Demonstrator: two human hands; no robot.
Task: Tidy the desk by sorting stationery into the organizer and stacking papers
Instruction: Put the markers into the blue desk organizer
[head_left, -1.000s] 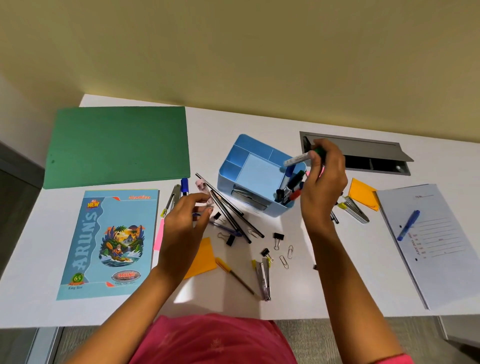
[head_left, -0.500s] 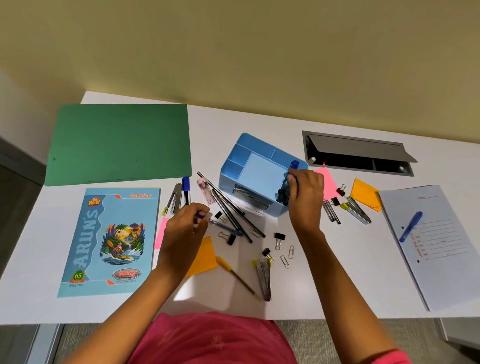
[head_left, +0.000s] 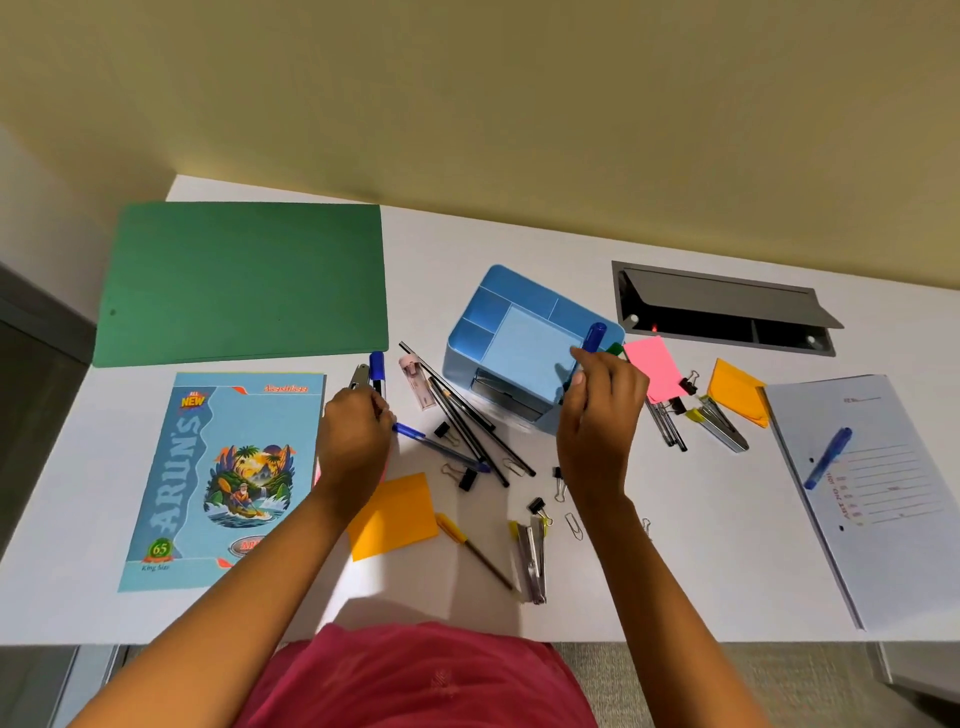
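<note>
Head cam: R hand (head_left: 602, 415) curled round blue marker (head_left: 594, 335), upright in organizer (head_left: 519, 353) right slot. L hand (head_left: 353, 441) left of organizer, pinching blue pen (head_left: 415, 433) on desk (head_left: 675, 571). Risk: slot looks crowded, so marker could jam and tip organizer.

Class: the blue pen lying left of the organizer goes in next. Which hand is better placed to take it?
Left. The left hand pinches the blue pen at its capped end, while the right hand holds a blue marker at the blue organizer.
</note>
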